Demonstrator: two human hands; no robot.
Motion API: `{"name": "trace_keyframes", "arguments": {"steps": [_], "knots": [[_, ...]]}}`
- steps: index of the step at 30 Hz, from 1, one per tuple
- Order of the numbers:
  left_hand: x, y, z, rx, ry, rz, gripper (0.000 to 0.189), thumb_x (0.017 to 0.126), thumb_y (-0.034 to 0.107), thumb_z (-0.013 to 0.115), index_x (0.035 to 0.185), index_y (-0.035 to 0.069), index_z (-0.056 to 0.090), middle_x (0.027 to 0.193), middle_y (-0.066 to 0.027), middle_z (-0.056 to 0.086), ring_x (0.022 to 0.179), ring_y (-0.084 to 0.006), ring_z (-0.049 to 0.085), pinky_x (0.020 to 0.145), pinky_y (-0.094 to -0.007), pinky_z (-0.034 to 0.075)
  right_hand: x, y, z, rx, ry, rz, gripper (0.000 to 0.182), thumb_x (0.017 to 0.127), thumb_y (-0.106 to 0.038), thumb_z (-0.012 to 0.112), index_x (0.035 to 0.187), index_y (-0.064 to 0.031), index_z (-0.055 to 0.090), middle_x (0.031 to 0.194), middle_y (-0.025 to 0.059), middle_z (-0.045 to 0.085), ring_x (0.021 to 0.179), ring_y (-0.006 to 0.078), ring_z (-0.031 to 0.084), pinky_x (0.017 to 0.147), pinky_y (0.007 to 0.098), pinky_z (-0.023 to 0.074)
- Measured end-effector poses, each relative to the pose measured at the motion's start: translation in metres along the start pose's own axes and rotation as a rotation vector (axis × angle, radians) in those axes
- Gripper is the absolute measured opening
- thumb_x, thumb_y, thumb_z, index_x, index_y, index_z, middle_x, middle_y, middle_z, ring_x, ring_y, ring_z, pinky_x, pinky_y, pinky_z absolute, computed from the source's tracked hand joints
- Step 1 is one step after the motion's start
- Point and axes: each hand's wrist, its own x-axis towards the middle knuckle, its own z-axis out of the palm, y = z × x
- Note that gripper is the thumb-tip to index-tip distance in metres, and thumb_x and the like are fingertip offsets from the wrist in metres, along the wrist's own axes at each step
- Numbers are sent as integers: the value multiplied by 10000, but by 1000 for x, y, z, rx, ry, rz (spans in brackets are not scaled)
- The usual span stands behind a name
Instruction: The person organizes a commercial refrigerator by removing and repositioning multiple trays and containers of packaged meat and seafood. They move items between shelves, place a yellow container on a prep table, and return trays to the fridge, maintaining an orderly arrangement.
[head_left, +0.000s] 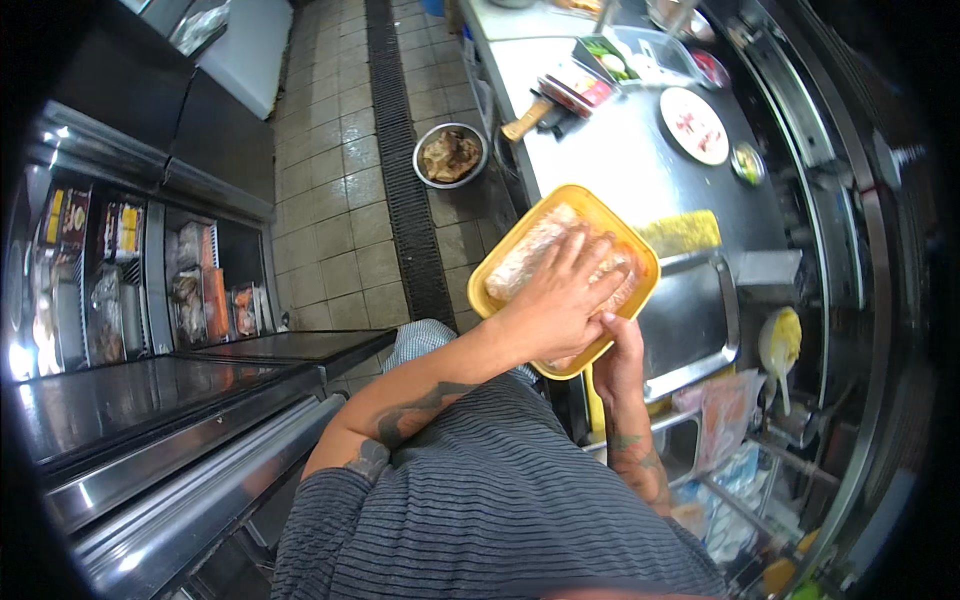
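A yellow plastic tub (480, 279) is held up in front of my body, beside the worktop. Inside it lie wrapped packs (525, 262) that look like meat in clear film. My left hand (574, 289) rests on these packs, fingers spread, palm down. At the tub's near right edge, my right hand (624, 349) grips the rim, its thumb on top and its other fingers mostly hidden beneath. Right of the tub, a yellow sponge-like block (679, 232) and a steel tray (686, 322) sit on the worktop.
A steel bowl of food (450, 155) is low beside the floor drain (401, 150). On the worktop (615, 161) are a wooden-handled knife (527, 120), a white plate with meat pieces (694, 126) and a small bowl (748, 163). Open fridge drawers (157, 277) with packed food stand left.
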Motion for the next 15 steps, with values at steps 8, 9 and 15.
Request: {"name": "trace_keyframes", "arguments": {"steps": [8, 9, 15], "knots": [[39, -127, -39, 46, -138, 76, 560, 838, 234, 567, 1349, 23, 476, 1465, -200, 357, 1395, -394, 259, 1154, -496, 202, 89, 5, 66, 7, -10, 77, 520, 871, -265, 554, 1321, -30, 443, 1265, 110, 540, 1185, 245, 514, 1021, 396, 385], [36, -140, -54, 31, -171, 43, 568, 830, 224, 579, 1347, 16, 472, 1469, -197, 351, 1402, -385, 252, 1159, -495, 191, 99, 7, 84, 31, -53, 87, 532, 870, -273, 548, 1330, -29, 435, 1273, 113, 536, 1188, 250, 515, 1020, 400, 388], [21, -242, -84, -162, 73, -90, 508, 856, 301, 597, 1293, 50, 531, 1464, -169, 367, 1403, -382, 246, 1156, -539, 169, 172, 22, 183, -128, -130, 175, 604, 883, -303, 427, 1422, -49, 335, 1372, 141, 441, 1276, 282, 436, 1040, 437, 372]]}}
